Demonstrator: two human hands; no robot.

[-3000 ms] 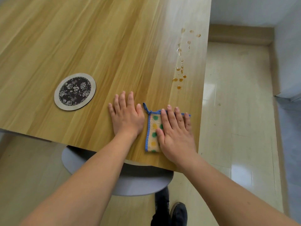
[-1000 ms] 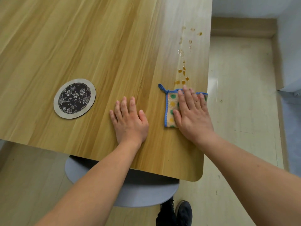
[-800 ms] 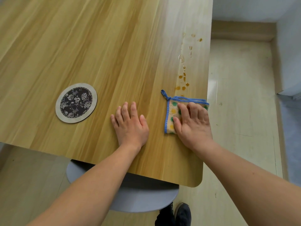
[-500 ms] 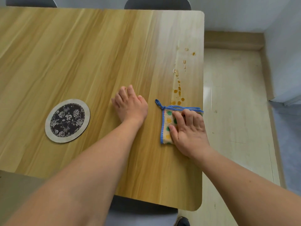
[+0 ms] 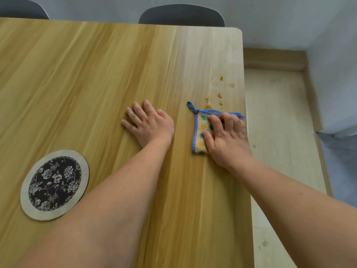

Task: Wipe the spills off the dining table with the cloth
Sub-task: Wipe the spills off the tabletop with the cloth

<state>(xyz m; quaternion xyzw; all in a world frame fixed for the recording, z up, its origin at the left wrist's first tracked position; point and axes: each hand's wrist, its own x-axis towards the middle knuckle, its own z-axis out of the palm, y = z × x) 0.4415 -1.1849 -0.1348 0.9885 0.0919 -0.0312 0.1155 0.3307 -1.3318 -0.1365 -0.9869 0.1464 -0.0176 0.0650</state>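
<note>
A small cream cloth (image 5: 202,125) with green and yellow dots and a blue hem lies near the right edge of the wooden dining table (image 5: 96,74). My right hand (image 5: 228,140) sits on top of it, fingers bent and gripping it against the wood. Just beyond the cloth's far hem, several amber spill drops (image 5: 219,95) run in a line away from me toward the far right corner. The nearest drop touches the hem. My left hand (image 5: 150,124) rests flat on bare wood to the left of the cloth, fingers spread.
A round floral coaster (image 5: 55,184) lies at the near left, partly under my left forearm. Two dark chair backs (image 5: 181,15) stand behind the far edge. The table's right edge drops to a pale tiled floor (image 5: 280,132).
My right hand has slid the cloth forward over the nearest drops, and its fingers went from flat to bent. My left hand moved forward too. The view has tilted up, showing the far edge.
</note>
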